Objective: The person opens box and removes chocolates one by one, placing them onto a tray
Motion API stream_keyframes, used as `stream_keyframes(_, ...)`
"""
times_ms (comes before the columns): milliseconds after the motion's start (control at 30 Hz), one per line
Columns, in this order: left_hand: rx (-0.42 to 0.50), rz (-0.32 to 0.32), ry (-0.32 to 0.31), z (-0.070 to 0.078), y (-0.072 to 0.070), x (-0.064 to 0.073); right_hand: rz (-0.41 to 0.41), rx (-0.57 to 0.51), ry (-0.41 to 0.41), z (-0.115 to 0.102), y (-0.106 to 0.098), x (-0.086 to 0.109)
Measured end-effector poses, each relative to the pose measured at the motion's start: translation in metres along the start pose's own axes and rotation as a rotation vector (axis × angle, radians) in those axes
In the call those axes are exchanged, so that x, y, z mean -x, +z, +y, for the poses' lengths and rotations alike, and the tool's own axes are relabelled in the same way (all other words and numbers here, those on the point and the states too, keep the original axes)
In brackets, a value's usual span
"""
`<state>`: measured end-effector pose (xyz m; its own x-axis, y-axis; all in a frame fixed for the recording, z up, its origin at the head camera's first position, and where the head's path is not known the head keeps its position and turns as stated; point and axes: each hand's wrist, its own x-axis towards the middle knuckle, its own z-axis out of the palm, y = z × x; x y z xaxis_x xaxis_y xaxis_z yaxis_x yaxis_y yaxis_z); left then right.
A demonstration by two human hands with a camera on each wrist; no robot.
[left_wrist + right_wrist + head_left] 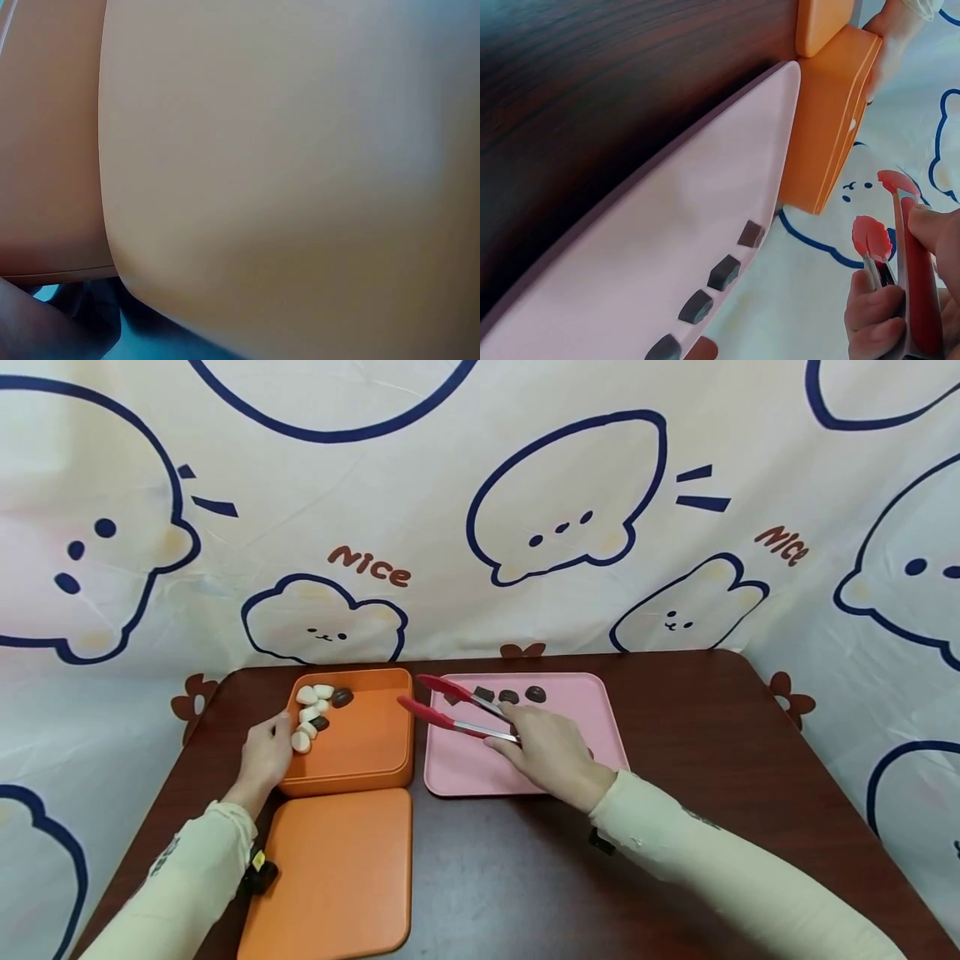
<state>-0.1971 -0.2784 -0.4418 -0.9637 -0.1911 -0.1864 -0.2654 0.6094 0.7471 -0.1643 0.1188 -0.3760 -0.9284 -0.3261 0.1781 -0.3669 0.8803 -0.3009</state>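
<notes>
My right hand (pixel 551 747) grips a pair of red-tipped tongs (pixel 480 731) over the left part of the pink tray (pixel 480 777). The tongs' tips are spread apart, with nothing visible between them, and point toward the orange box (pixel 360 752). Along the tray's far side lie several dark chocolate-like pieces (pixel 536 694). My left hand (pixel 267 750) holds the box's left wall. Inside the box, white pieces (pixel 302 742) form a loose group along the left side, with two dark pieces (pixel 342 697) among them. The left wrist view shows mostly a close orange surface (pixel 262 150).
An orange lid (pixel 337 877) lies flat in front of the box. Both containers stand on a dark wooden table (pixel 697 727), with the tray just right of the box. A printed cloth (pixel 450 510) hangs behind and on both sides.
</notes>
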Motion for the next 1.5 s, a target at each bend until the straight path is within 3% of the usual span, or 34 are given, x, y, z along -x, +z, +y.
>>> stream_keyframes(533,-0.027,0.039,0.031,0.0,0.002,-0.006,-0.07,-0.008,-0.057,-0.03,0.017,-0.023)
stream_keyframes(900,-0.012,0.0,0.011,-0.001,0.003,-0.004,-0.117,0.052,-0.084,-0.052,0.032,-0.045)
stream_keyframes(1300,0.0,-0.011,0.021,0.0,-0.001,-0.005,-0.167,0.021,-0.003,-0.08,0.046,-0.078)
stream_keyframes(1500,-0.007,-0.013,0.02,-0.001,-0.002,-0.005,-0.184,0.064,0.004,-0.09,0.054,-0.089)
